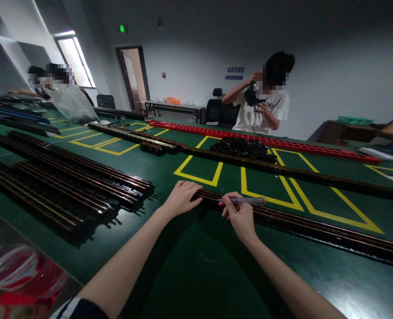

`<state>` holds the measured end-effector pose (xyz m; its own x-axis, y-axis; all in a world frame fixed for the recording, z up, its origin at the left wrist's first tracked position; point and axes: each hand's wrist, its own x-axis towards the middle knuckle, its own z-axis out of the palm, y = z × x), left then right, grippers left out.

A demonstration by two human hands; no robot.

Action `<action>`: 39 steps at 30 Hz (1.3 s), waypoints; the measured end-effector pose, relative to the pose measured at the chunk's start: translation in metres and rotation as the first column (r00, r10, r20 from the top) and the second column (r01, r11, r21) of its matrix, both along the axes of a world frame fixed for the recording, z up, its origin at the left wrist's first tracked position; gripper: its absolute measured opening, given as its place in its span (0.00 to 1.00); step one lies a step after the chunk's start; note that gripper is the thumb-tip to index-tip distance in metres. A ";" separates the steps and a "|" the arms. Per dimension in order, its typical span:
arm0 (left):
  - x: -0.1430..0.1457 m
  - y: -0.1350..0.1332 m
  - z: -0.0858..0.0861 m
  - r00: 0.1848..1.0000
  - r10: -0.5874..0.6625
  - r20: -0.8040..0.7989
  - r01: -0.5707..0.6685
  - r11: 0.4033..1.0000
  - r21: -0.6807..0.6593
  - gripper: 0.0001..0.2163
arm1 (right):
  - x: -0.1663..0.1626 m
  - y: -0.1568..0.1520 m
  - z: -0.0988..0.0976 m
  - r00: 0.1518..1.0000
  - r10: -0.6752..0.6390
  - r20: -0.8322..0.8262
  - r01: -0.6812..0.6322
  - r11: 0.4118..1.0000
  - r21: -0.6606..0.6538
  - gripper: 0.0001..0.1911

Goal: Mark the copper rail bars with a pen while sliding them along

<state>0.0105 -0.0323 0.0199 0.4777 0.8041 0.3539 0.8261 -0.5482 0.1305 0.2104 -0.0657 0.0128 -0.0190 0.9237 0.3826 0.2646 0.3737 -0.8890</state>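
My left hand (182,199) closes round the left end of a long dark rail (302,223) with coppery strips along it, fingers over the far side and thumb on the near side. My right hand (240,217) pinches a clear, slim pen (249,200) just above that same rail, a short way to the right. The pen lies almost level, its thicker end pointing right. Its tip is partly hidden by my fingers, and I cannot tell whether it touches the rail. The rail runs off toward the right edge of the view.
Bundles of similar rails (83,168) lie on the green table (189,266) at left. Beyond my hands are another long rail (316,177), a pile of black parts (241,148) and a red slotted bar (282,142). A person (258,106) stands across the table.
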 end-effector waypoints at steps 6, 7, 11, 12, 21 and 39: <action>0.001 0.002 -0.001 1.000 0.020 0.007 -0.020 0.999 0.028 0.13 | 0.002 0.002 0.005 1.000 0.028 0.009 -0.028 0.999 -0.034 0.21; 0.001 0.002 -0.001 1.000 0.030 0.008 -0.030 0.999 0.034 0.13 | 0.003 0.003 0.005 0.999 0.051 0.007 -0.051 0.997 -0.050 0.21; 0.001 0.003 -0.001 0.998 0.066 0.018 -0.067 0.996 0.062 0.12 | 0.005 0.010 0.003 0.993 0.116 -0.023 -0.118 0.988 -0.100 0.21; 0.001 0.003 -0.001 0.997 0.072 0.019 -0.073 0.994 0.075 0.12 | 0.006 0.012 0.002 0.993 0.115 -0.030 -0.117 0.988 -0.103 0.21; -0.002 0.006 -0.006 0.992 0.126 0.023 -0.128 0.986 0.109 0.14 | 0.008 0.014 0.002 0.992 0.099 -0.084 -0.107 0.989 -0.101 0.18; 0.006 0.008 -0.013 0.995 0.094 -0.016 -0.090 0.982 0.169 0.19 | 0.010 0.013 -0.003 0.994 0.053 -0.091 -0.058 0.997 -0.051 0.17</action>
